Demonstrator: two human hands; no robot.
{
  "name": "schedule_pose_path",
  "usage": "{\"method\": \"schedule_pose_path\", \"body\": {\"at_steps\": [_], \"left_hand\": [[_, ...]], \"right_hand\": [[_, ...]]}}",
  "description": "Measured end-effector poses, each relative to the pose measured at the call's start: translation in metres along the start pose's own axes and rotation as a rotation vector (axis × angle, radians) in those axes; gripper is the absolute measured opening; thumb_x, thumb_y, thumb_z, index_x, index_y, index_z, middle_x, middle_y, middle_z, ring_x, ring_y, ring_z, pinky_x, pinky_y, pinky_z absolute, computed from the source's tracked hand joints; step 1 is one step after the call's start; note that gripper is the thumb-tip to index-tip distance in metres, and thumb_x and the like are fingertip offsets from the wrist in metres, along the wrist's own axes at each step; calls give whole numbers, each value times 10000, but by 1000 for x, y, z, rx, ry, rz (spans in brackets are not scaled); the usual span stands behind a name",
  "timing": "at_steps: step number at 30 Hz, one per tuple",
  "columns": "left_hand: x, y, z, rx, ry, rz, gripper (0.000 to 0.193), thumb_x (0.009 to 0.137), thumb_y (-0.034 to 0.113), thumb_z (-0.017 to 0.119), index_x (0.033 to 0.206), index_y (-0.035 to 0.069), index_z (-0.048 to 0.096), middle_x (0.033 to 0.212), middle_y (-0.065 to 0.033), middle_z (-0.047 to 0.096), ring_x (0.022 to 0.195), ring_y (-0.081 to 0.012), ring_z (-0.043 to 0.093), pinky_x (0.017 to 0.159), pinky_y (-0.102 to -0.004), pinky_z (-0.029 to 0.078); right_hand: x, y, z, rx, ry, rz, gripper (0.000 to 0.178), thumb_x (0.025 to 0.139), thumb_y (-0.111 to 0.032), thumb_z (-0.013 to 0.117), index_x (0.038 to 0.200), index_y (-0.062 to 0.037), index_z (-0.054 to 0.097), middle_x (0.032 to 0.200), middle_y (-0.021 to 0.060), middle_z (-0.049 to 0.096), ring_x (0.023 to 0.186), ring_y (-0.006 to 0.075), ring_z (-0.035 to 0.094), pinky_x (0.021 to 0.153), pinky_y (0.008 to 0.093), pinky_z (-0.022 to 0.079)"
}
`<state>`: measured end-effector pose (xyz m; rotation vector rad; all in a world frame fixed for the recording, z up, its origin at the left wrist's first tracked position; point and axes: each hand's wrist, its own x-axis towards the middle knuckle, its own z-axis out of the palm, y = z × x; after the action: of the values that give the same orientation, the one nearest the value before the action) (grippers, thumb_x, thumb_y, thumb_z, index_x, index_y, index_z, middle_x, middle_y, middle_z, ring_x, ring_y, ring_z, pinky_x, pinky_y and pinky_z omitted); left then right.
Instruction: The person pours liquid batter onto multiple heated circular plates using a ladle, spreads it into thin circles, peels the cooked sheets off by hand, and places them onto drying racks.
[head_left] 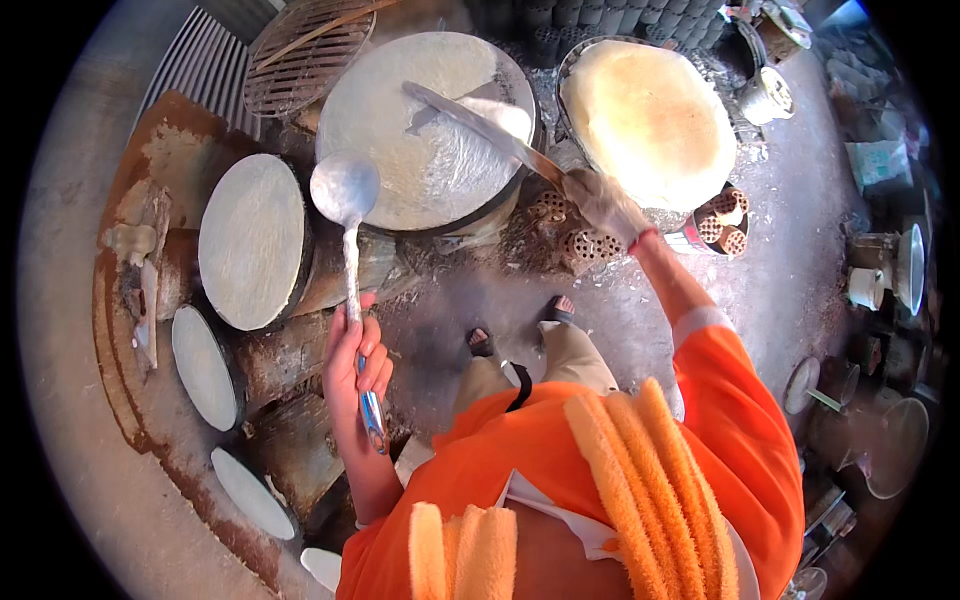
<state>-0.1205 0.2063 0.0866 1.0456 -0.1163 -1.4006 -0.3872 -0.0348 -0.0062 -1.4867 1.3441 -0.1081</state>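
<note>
My left hand (360, 355) is wrapped around the handle of a metal ladle (345, 188), whose pale-smeared round bowl points away from me at the near left rim of a large round griddle (437, 226). A thin layer of whitish batter (380, 105) covers much of that griddle. In my right hand (602, 205), which looks gloved, I grip a long flat spatula (480, 127). Its blade lies across the griddle toward the upper left, beside a thicker white patch of batter (505, 118). To the right, a wide round crepe (655, 125), golden in the middle, covers another round pan.
Several more round plates with pale tops, such as this one (252, 242), line the curved ledge (120, 330) on my left. Perforated briquettes (590, 245) sit by the griddle, others in a bucket (688, 238). A slatted round rack (300, 60) stands far left; bowls (910, 270) are at right.
</note>
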Motion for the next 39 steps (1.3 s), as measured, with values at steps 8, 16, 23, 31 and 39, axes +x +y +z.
{"method": "schedule_pose_path", "body": {"at_steps": [8,16,23,31,39], "left_hand": [[10,-5,15,77,-28,-25,320,946,134,375,1239,6,379,703,-5,410,348,-14,300,318,-171,293],[55,37,-16,187,-265,-98,286,932,109,393,1208,34,402,700,-9,415,348,-26,296,326,-196,288],[77,82,-60,234,-361,-129,269,925,132,429,1181,53,418,686,-1,417,348,-24,298,317,-188,286],[66,92,-58,265,-384,-185,242,931,128,401,1161,53,420,690,-4,418,345,-22,299,324,-189,294],[57,94,-43,361,-268,-146,231,945,106,338,1149,40,422,695,-3,418,356,-23,303,330,-182,300]], "right_hand": [[46,35,13,-286,187,-217,342,936,-361,395,979,-84,591,760,84,615,568,168,580,503,327,477],[78,-60,48,-511,455,-399,369,924,-265,386,1237,-86,463,834,184,623,643,282,619,535,382,503],[10,38,150,87,567,-423,382,921,-137,420,1299,-85,431,1098,116,600,981,153,558,814,289,450],[-25,-48,136,-71,552,-68,407,899,-220,449,1282,-85,427,1092,223,563,984,338,569,801,373,458],[7,-24,118,120,632,-362,398,908,-211,425,1290,-98,420,1140,208,551,1062,347,531,873,369,433]]}}
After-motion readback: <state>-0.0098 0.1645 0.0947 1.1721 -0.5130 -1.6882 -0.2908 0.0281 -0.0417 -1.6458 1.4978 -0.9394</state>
